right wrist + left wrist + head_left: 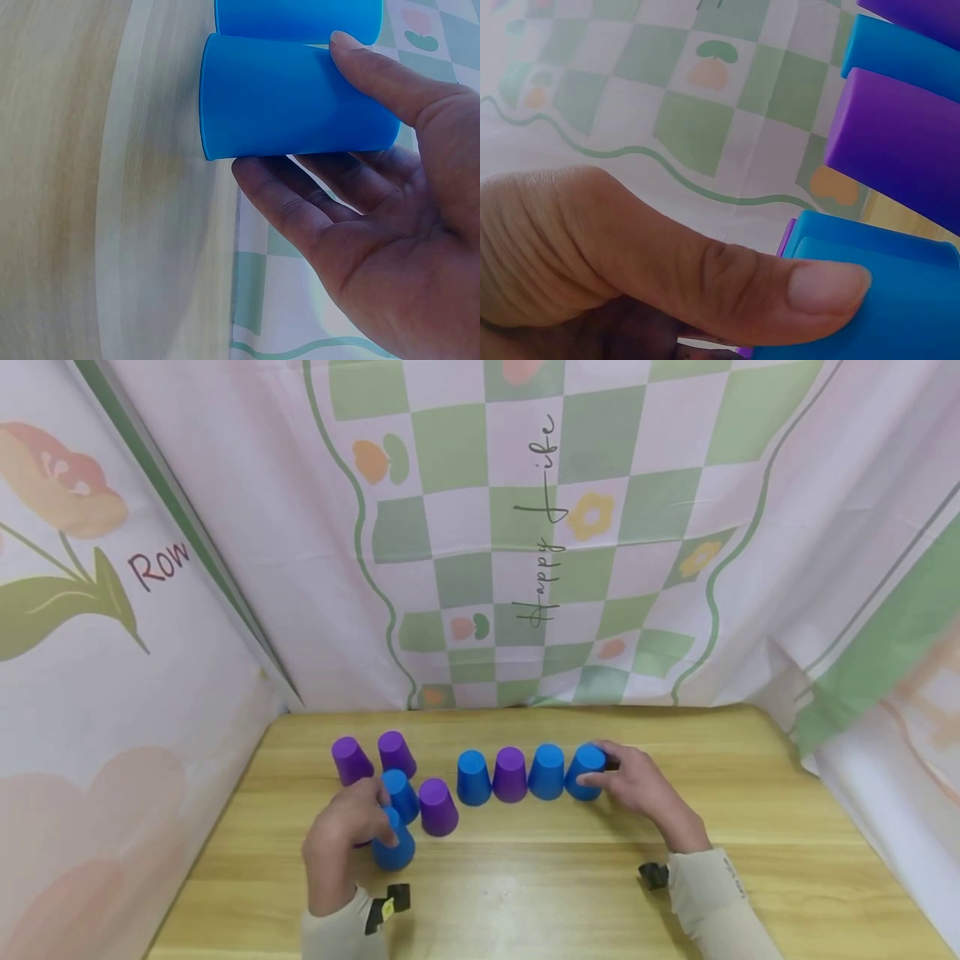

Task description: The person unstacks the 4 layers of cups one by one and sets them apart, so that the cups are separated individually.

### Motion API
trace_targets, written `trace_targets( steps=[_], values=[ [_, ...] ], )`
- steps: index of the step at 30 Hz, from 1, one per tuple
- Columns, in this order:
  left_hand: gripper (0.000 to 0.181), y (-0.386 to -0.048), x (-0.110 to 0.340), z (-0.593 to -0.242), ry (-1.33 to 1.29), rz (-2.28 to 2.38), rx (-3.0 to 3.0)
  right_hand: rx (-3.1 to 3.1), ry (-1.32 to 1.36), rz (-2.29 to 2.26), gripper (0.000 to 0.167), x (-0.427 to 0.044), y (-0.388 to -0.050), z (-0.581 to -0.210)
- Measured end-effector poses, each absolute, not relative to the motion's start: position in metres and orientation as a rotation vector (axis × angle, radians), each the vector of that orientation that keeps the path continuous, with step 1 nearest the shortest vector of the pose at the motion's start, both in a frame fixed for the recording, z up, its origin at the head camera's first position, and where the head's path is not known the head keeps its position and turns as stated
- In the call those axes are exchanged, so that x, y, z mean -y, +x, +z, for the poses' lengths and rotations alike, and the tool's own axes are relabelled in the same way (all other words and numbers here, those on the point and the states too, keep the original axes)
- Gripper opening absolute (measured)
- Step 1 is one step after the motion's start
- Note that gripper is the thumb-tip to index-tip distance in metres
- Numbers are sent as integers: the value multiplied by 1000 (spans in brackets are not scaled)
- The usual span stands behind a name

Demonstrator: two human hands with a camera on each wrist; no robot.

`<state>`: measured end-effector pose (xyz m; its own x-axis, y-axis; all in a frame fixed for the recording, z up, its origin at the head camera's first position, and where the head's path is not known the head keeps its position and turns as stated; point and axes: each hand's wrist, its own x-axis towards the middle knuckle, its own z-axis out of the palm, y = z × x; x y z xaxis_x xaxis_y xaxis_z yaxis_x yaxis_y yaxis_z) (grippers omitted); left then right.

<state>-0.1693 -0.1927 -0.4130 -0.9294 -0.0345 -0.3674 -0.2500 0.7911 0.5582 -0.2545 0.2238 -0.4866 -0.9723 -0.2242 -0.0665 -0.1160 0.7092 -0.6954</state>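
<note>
Soft light is brightening the head view, faintly glinting on the table [498, 893] at lower centre. Upper left, the left-wrist view's curtain [645, 97] is seemingly blurring.

The left hand [645, 255] holds a blue cup [907, 300], thumb across its side. Above this cup in view: a purple cup [900, 142], then another blue cup [907, 58]; behind it, a checked curtain [694, 127].

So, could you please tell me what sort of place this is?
Probably a small curtained-off indoor workspace: a wood-grain table, printed fabric hanging behind and beside it, and blue and purple cups standing upside down on top.
</note>
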Motion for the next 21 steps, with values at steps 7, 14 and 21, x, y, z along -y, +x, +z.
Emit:
trace_targets(
  steps=[7, 14, 21],
  values=[
    [40, -170, 190, -411, -248, 850, -2626, -2775, -286, -1105, 66, -223, -254, -484],
    [41, -169, 191, -411, -259, 831, -2616, -2764, -270, -1105, 68, -223, -254, -485],
    [40, -168, 192, -409, -252, 851, -2600, -2777, -276, -1098, 67, -224, -256, -486]
  ],
)
